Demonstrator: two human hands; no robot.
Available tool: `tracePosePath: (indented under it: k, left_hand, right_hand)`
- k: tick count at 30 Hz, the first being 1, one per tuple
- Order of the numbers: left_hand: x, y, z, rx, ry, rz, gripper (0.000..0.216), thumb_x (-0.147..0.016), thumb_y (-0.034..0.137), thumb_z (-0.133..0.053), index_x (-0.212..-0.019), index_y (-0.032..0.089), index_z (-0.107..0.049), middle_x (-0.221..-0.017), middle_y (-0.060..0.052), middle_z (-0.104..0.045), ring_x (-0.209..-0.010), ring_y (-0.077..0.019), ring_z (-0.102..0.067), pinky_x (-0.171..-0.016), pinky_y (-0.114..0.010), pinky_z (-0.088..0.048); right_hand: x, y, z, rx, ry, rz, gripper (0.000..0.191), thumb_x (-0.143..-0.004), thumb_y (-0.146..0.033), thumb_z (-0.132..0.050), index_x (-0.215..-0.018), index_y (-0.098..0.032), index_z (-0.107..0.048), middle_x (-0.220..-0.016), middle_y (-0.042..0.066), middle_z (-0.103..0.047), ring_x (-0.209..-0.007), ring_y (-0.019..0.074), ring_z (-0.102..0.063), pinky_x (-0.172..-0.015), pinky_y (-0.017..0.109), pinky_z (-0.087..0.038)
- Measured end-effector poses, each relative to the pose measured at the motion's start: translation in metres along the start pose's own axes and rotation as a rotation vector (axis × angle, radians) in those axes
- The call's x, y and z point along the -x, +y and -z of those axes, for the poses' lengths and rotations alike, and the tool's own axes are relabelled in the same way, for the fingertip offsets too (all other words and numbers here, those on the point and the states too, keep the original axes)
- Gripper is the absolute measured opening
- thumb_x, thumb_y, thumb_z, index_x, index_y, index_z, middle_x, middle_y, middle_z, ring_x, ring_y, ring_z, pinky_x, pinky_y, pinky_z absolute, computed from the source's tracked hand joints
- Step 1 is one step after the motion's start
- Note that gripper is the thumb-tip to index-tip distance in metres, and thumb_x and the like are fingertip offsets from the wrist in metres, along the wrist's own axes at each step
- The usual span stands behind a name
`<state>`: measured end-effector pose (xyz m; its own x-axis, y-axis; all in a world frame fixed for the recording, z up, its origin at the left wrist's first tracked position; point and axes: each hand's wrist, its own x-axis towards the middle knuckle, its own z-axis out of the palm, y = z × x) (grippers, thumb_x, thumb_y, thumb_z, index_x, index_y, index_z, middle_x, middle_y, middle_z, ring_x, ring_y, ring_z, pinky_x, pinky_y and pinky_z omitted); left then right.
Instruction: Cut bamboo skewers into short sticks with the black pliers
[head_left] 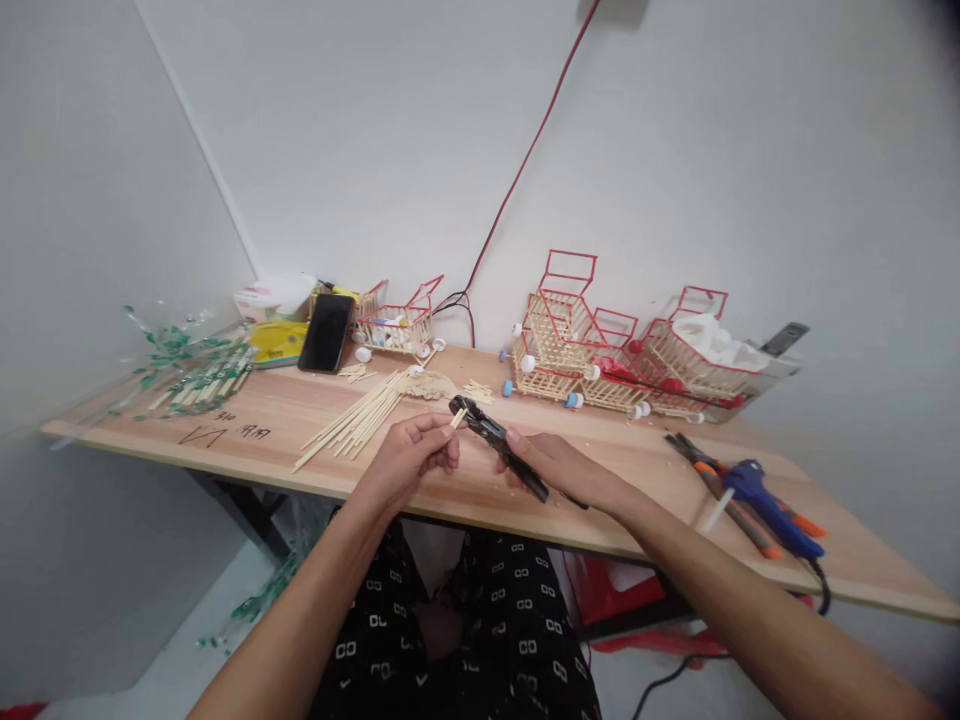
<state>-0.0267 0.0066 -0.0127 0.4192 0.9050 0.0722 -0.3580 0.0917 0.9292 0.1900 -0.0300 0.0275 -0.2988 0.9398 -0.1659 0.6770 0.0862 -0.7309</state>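
My left hand (415, 455) pinches a short wooden stick (458, 418) between thumb and fingers. The stick's upper end lies at the jaws of black pliers (491, 436); I cannot tell whether it is one stick or two. Wrapped round the handles of those pliers is my right hand (551, 462), its fingers partly hidden. Just left of my left hand, a fanned bundle of long wooden sticks (356, 418) rests on the wooden table (270, 440). Short cut pieces (478, 391) lie behind the pliers, near a pale, ragged-edged pile (429, 384).
Small stick carts with red handles (559, 330) stack at the back right, another cart (397, 325) at back left. A phone (326, 332) leans by a yellow packet (277, 343). Orange-handled pliers (731, 495) and a blue glue gun (772, 508) with a cord lie right. Wrapped sticks (206, 378) lie left.
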Motion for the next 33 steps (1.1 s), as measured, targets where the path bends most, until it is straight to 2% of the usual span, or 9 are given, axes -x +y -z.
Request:
tracePosePath:
  k: [5, 16, 19, 22, 33]
  left_hand:
    - [0.001, 0.001, -0.005, 0.014, -0.014, 0.010, 0.025, -0.074, 0.034, -0.071, -0.085, 0.013, -0.063, -0.059, 0.001, -0.060, -0.054, -0.0092, -0.053, -0.056, -0.021, -0.040]
    - [0.002, 0.002, -0.006, -0.005, -0.031, -0.007, 0.020, -0.077, 0.031, -0.068, -0.082, 0.012, -0.062, -0.058, 0.002, -0.058, -0.053, -0.0083, -0.051, -0.053, -0.020, -0.039]
    - [0.003, 0.001, -0.007, -0.015, -0.026, -0.007, 0.021, -0.076, 0.031, -0.068, -0.081, 0.012, -0.062, -0.057, 0.002, -0.057, -0.053, -0.0081, -0.051, -0.054, -0.020, -0.040]
    - [0.004, -0.001, -0.007, -0.040, -0.005, -0.021, 0.024, -0.077, 0.032, -0.067, -0.088, 0.011, -0.063, -0.057, 0.002, -0.057, -0.053, -0.0083, -0.050, -0.054, -0.020, -0.040]
    - [0.004, 0.003, -0.007, -0.204, 0.025, -0.111, 0.028, -0.078, 0.034, -0.064, -0.092, 0.010, -0.062, -0.057, 0.002, -0.056, -0.052, -0.0094, -0.050, -0.052, -0.022, -0.043]
  right_hand:
    - [0.003, -0.005, -0.003, 0.040, 0.074, 0.035, 0.078, -0.087, -0.075, -0.020, -0.084, -0.015, -0.069, -0.071, 0.006, -0.067, -0.064, 0.0167, -0.059, -0.060, 0.025, -0.042]
    - [0.002, -0.001, -0.008, 0.112, 0.148, 0.067, 0.072, -0.089, -0.071, -0.022, -0.067, -0.015, -0.062, -0.061, 0.004, -0.062, -0.060, 0.0153, -0.057, -0.061, 0.025, -0.038]
    - [0.001, -0.001, -0.011, 0.091, 0.148, 0.056, 0.073, -0.090, -0.071, -0.022, -0.067, -0.015, -0.062, -0.063, 0.005, -0.063, -0.061, 0.0156, -0.057, -0.061, 0.026, -0.038]
    - [0.000, -0.001, -0.013, 0.067, 0.142, 0.059, 0.072, -0.090, -0.070, -0.021, -0.067, -0.015, -0.062, -0.065, 0.005, -0.064, -0.061, 0.0156, -0.057, -0.061, 0.026, -0.038]
    - [-0.002, -0.001, -0.010, 0.191, 0.160, 0.140, 0.067, -0.092, -0.067, -0.021, -0.068, -0.016, -0.057, -0.060, 0.002, -0.057, -0.057, 0.0143, -0.051, -0.057, 0.026, -0.033]
